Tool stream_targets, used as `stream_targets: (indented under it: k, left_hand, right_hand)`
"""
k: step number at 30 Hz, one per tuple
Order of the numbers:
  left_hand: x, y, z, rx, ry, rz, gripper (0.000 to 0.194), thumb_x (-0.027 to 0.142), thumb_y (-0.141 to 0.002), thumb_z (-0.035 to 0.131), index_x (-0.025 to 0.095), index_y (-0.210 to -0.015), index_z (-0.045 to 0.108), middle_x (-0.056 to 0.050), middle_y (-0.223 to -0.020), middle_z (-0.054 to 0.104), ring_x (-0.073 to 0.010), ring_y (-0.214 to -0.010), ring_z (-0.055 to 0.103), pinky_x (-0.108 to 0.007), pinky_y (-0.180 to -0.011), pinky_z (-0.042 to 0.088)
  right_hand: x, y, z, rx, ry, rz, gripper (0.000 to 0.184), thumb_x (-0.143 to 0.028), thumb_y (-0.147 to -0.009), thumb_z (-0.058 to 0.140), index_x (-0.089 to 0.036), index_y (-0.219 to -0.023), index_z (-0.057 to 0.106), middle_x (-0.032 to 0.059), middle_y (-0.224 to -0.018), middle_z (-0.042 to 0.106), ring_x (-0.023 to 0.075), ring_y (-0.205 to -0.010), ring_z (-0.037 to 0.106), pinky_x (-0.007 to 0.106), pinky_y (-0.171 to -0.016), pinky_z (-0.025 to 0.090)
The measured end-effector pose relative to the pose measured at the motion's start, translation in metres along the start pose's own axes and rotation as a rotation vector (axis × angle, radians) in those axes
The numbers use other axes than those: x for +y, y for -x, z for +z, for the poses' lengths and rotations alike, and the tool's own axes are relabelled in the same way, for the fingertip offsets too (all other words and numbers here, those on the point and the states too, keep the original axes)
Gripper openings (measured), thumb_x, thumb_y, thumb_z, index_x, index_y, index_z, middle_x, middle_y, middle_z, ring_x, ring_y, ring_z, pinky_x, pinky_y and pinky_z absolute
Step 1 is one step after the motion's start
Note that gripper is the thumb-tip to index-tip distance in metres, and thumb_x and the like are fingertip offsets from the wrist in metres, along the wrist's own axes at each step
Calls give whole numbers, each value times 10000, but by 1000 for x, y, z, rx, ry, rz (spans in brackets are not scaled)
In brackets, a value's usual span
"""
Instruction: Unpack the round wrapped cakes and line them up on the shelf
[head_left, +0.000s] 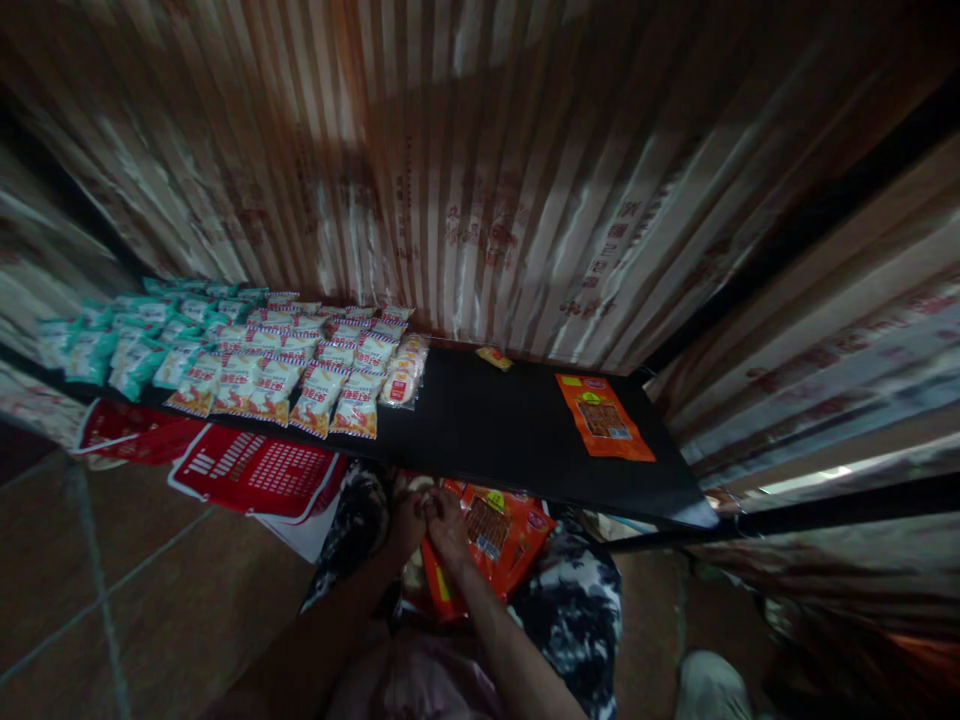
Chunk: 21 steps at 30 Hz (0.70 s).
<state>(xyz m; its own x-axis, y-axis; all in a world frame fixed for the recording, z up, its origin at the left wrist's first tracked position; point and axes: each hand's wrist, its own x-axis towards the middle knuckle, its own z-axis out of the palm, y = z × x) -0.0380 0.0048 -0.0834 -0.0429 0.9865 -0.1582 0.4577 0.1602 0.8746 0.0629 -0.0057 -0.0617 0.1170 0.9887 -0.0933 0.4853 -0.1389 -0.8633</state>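
My left hand [407, 517] and my right hand [445, 518] meet over my lap, just below the shelf's front edge. Their fingers are closed and drawn together, and the picture is too dark to show what is between them. Orange snack packets [501, 538] with a dark window and yellow label lie across my lap, beside and partly under the right hand. Something pale [413, 574] that I cannot make out shows between my forearms. A similar orange packet [603, 418] lies flat at the right of the black shelf [487, 425].
Rows of white-and-orange snack bags [270, 385] and teal bags [135, 360] fill the shelf's left side. Clear-wrapped round crackers [403, 380] stand beside them. A small yellow packet [493, 358] lies at the back. Red printed bags [259, 470] hang below. Striped sheeting [480, 180] walls the back.
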Motion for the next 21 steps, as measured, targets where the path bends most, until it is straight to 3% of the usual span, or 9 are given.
stream_targets:
  k: [6,15,21]
  left_hand:
    - [2,7,-6,33,-166,39,176,58,-736,446,151,-728,595,-70,-804,641,-192,-845,604,-339,-857,459]
    - [13,27,-16,19,-253,148,162,149,-815,429,162,-810,591,-78,-863,639,-195,-874,595,-335,-863,452]
    - [17,44,-20,3,-198,194,131,146,-804,439,173,-835,563,-67,-873,626,-182,-876,594,-327,-846,477]
  right_hand:
    - [-3,5,-4,-29,95,13,337,-239,-814,444,-167,-1048,675,117,-1146,628,215,-1093,579,337,-992,417]
    - [-4,9,-3,172,36,60,409,-343,-780,488,-126,-1102,615,144,-1105,638,248,-1058,572,370,-955,417]
    - [-4,23,-10,-1,-230,127,355,-442,-779,499,-167,-955,638,78,-914,689,199,-854,635,297,-790,472]
